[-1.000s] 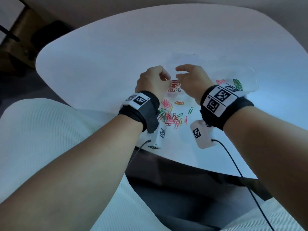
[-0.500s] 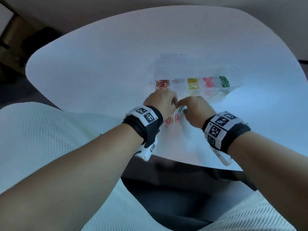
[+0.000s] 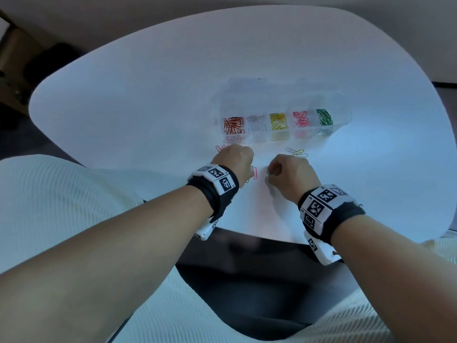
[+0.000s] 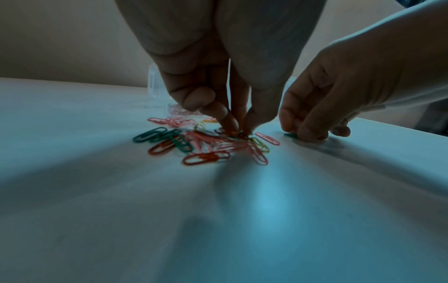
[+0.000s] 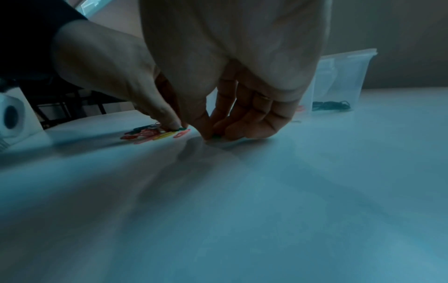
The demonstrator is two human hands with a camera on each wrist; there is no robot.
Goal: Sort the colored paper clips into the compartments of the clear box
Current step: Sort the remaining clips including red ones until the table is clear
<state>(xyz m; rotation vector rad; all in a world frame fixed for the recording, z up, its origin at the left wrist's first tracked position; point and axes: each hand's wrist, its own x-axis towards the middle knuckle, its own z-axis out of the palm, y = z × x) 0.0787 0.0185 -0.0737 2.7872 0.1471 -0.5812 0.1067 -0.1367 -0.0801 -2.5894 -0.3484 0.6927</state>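
Note:
The clear box [image 3: 342, 105] lies at mid-table, its compartments holding red, clear, yellow, pink and green paper clips. A pile of loose colored clips [image 4: 206, 145] sits in front of it. My left hand [image 4: 238, 130] reaches down into the pile, and its thumb and fingers pinch a clip at the pile's far side. That hand [image 3: 233, 158] covers most of the pile in the head view. Just right of the pile, my right hand [image 5: 212, 136] pinches a green clip [image 4: 290, 135] against the table. The same clip [image 3: 269, 172] shows at that hand's fingertips.
A few more loose clips [image 3: 298, 152] lie between my right hand and the box. The white table's [image 3: 148, 95] front edge runs just behind my wrists. A cable hangs from each wrist camera. A dark chair stands beyond the table at the far left.
Both hands came back from the box's left end to the loose pile near the front edge. They then spread apart, and the right hand closed on a green clip.

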